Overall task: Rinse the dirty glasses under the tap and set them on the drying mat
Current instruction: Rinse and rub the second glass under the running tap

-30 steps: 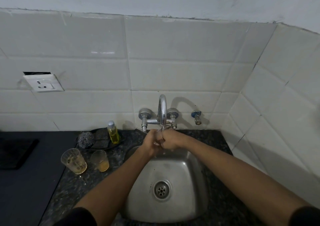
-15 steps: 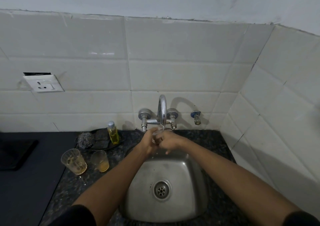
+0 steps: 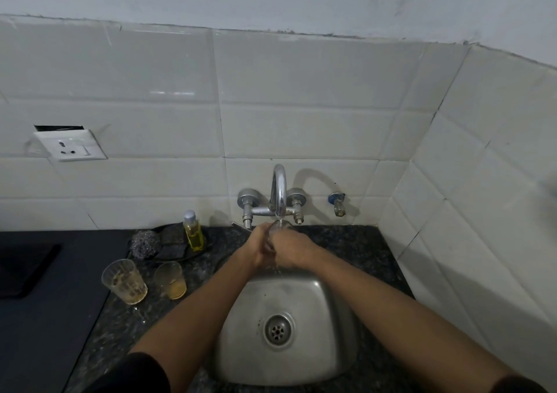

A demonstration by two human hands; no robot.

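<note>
A clear glass point(image 3: 281, 226) sits under the chrome tap point(image 3: 278, 190), mostly hidden between my hands. My left hand point(image 3: 257, 246) wraps it from the left and my right hand point(image 3: 291, 249) from the right, both above the back of the steel sink point(image 3: 331, 317). Water runs from the spout onto the glass and drips off my hands. Two dirty glasses stand on the counter to the left: a bigger one point(image 3: 124, 281) and a smaller one point(image 3: 170, 279), each with yellowish residue. A dark mat point(image 3: 21, 269) lies at the far left.
Behind the dirty glasses a dark tray point(image 3: 168, 243) holds a steel scrubber point(image 3: 144, 243), a dark sponge and a yellow soap bottle point(image 3: 193, 231). A wall socket point(image 3: 70, 145) sits on the tiles at left. A small valve point(image 3: 337, 202) sticks out right of the tap. Tiled wall closes the right side.
My hands have stayed under the tap, shifting slightly up and back with the glass. The two glasses on the counter have not moved.
</note>
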